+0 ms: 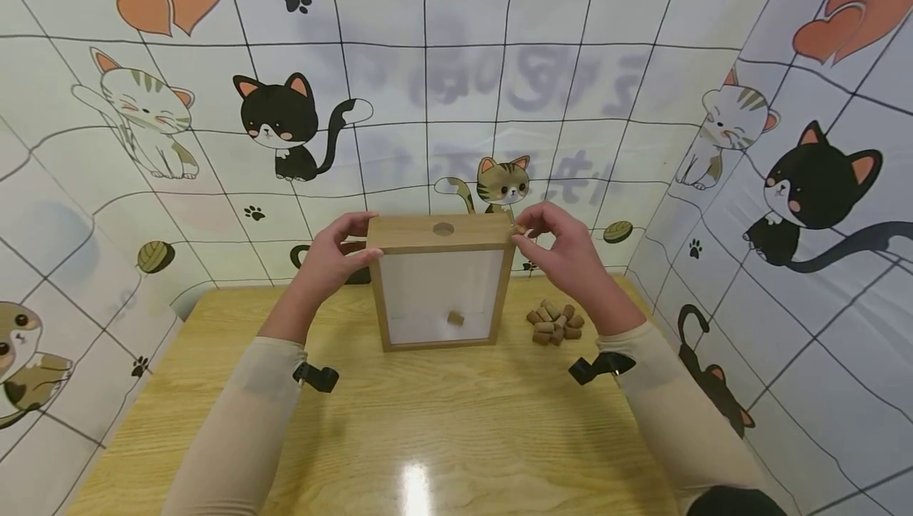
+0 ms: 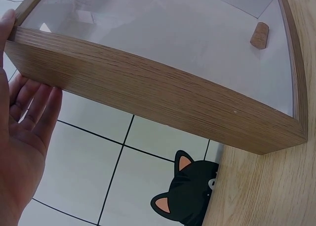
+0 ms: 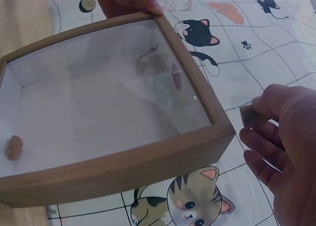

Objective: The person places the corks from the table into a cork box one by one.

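Note:
A wooden box with a clear front [image 1: 442,294] stands upright on the table, a round hole [image 1: 443,228] in its top face. Inside, one cork [image 1: 455,318] lies at the bottom. My left hand [image 1: 341,245] grips the box's upper left corner, thumb at the front and fingers behind, as the left wrist view also shows. Between thumb and fingertips, my right hand [image 1: 559,246] pinches another cork [image 3: 252,116], close beside the upper right corner; the right wrist view shows a gap between that cork and the box. Right of the box lies a pile of several corks [image 1: 555,322].
The wood-grained table [image 1: 442,421] reaches toward me in front of the box. Close behind it hangs a white cloth [image 1: 399,159] printed with cats and grid lines, which continues along both sides. Each wrist wears a black strap mount [image 1: 316,376].

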The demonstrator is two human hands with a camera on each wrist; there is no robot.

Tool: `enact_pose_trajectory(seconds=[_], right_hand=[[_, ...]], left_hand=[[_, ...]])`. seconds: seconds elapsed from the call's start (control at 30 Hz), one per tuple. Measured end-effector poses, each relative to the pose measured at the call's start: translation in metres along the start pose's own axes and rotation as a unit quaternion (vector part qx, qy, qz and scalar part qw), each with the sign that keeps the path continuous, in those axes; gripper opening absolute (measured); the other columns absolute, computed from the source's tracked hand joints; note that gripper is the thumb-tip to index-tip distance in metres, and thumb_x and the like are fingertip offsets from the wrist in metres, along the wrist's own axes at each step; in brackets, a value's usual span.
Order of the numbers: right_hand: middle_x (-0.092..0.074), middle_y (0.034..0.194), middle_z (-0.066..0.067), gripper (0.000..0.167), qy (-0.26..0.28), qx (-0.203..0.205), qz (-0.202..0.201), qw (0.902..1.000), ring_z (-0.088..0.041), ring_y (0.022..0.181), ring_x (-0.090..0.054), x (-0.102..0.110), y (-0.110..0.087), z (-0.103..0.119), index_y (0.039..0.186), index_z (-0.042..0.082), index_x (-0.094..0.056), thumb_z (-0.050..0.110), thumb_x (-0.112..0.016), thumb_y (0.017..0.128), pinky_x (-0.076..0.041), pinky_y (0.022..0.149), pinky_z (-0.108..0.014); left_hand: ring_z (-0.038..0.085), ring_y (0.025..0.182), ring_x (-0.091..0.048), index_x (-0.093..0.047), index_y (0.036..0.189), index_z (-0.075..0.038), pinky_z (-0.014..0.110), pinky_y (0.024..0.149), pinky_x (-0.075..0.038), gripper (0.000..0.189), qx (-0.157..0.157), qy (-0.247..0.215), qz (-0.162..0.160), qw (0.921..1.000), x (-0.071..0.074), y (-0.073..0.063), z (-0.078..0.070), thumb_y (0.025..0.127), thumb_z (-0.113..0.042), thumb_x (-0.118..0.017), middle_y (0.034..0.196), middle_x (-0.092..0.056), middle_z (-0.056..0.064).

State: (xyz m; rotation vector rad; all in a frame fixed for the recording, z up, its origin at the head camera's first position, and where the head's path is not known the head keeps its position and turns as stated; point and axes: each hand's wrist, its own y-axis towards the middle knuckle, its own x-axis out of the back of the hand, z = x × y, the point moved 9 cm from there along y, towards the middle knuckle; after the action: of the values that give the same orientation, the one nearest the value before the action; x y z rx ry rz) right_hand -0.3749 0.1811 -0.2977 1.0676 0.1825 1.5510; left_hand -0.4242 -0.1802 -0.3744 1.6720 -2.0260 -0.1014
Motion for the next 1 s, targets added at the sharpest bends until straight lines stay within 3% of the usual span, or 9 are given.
enact_pose_trajectory(seconds=[0.17,0.43,0.73,1.0], right_hand=[[-0.074,0.115,-0.004,0.018,0.022,-0.01,0.008,0.9997,-0.02,0.105,-0.07,-0.008,0.014,0.004,0.12,0.008,-0.073,0.008,-0.08,0.103,-0.059,0.098,-0.054],[-0.077,0.115,-0.01,0.021,0.044,-0.006,0.026,0.9986,-0.024,0.101,-0.075,-0.024,0.037,0.014,0.124,0.001,-0.074,0.004,-0.079,0.104,-0.06,0.091,-0.037],[-0.077,0.116,-0.007,0.021,0.047,-0.025,0.084,0.9951,-0.024,0.105,-0.074,-0.051,0.057,0.02,0.125,0.004,-0.075,0.009,-0.078,0.105,-0.063,0.092,-0.05],[-0.075,0.119,-0.011,0.022,0.04,-0.022,0.118,0.9919,-0.027,0.107,-0.072,-0.071,0.067,0.027,0.126,0.002,-0.076,0.005,-0.077,0.104,-0.062,0.096,-0.046]], left_hand=[[0.036,0.136,-0.058,-0.057,0.159,-0.013,0.065,0.123,-0.044,0.066,0.004,-0.005,0.002,1.0,0.0,0.0,0.003,0.1,-0.017,-0.086,0.143,-0.062,0.018],[0.035,0.136,-0.058,-0.057,0.159,-0.011,0.062,0.124,-0.046,0.067,0.0,-0.005,0.006,1.0,0.002,0.0,-0.001,0.099,-0.014,-0.087,0.144,-0.063,0.017],[0.036,0.137,-0.058,-0.056,0.16,-0.011,0.064,0.124,-0.045,0.068,0.008,-0.013,0.014,0.9998,0.002,0.0,-0.003,0.099,-0.011,-0.086,0.146,-0.062,0.018],[0.036,0.14,-0.057,-0.055,0.161,-0.011,0.065,0.126,-0.041,0.069,0.013,-0.015,0.021,0.9996,0.001,-0.001,-0.004,0.099,-0.011,-0.086,0.147,-0.061,0.018]])
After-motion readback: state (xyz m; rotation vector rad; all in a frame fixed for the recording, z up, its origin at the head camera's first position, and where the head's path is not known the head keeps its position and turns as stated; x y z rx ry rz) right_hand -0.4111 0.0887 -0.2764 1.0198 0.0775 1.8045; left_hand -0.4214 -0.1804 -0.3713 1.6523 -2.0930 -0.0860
